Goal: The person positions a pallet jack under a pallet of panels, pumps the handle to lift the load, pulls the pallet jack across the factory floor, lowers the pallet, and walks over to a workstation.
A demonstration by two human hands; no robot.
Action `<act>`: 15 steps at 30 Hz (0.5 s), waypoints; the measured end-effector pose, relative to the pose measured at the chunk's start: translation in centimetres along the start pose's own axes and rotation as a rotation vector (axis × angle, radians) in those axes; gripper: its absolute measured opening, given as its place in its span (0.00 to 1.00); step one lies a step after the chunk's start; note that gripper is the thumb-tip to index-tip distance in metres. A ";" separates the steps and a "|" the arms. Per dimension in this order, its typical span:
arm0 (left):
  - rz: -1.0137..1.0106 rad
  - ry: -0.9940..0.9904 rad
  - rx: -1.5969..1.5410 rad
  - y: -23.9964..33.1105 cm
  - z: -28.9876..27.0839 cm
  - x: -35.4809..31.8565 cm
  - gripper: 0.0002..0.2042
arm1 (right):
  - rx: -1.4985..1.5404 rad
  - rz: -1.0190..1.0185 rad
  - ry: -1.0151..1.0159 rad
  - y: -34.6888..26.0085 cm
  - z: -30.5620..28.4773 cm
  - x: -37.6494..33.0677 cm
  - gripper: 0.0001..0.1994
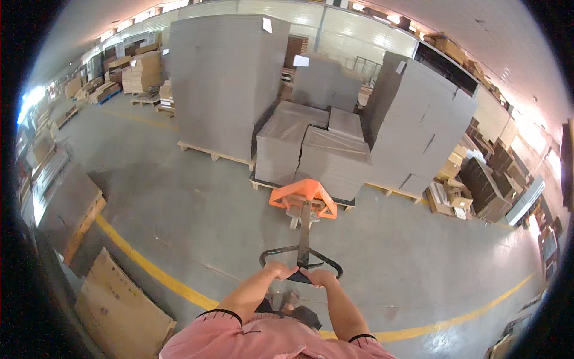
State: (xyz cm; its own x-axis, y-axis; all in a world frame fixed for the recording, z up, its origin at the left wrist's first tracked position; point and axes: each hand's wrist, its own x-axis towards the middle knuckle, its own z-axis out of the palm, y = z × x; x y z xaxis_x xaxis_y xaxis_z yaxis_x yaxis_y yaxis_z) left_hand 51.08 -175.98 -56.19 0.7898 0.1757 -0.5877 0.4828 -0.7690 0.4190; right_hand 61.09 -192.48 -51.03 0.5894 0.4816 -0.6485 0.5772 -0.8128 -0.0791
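Observation:
An orange pallet jack (310, 190) stands in front of me, its body against a low pallet load of grey-brown cardboard sheets (335, 154). The jack's long shaft (304, 233) leans toward me and ends in a black looped handle (267, 254). My left hand (280, 270) is closed on the near bar of this handle, left of its middle. Just right of the middle, my right hand (321, 277) grips the same bar. The undersides of both hands are hidden. Clear wrap seems to cover the low stacks, and a wooden pallet (261, 184) shows beneath them.
Tall cardboard stacks stand on pallets at the left (218, 84) and right (412, 119) of the low load. A board (122, 305) lies at lower left beside a yellow floor line (149, 266). Cartons (460, 194) sit at far right. My feet are close below the handle.

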 end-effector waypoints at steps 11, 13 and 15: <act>0.225 0.304 -0.022 4.4 -23.0 -3.1 0.36 | 0.116 -0.060 0.113 -3.4 -23.3 -1.9 0.39; 0.252 0.470 -0.230 4.3 -27.4 -1.4 0.31 | 0.052 -0.203 0.299 -3.0 -27.3 1.4 0.36; 0.170 0.524 -0.310 4.4 -32.0 -1.1 0.31 | 0.158 -0.312 0.529 -7.3 -34.6 -4.1 0.32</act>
State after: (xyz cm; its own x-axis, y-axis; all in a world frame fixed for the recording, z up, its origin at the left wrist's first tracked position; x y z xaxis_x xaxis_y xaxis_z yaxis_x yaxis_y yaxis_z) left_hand 64.48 -159.86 -31.54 0.9075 0.4051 -0.1108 0.3593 -0.6125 0.7041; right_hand 73.99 -177.20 -21.63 0.6299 0.7676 -0.1186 0.7004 -0.6273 -0.3405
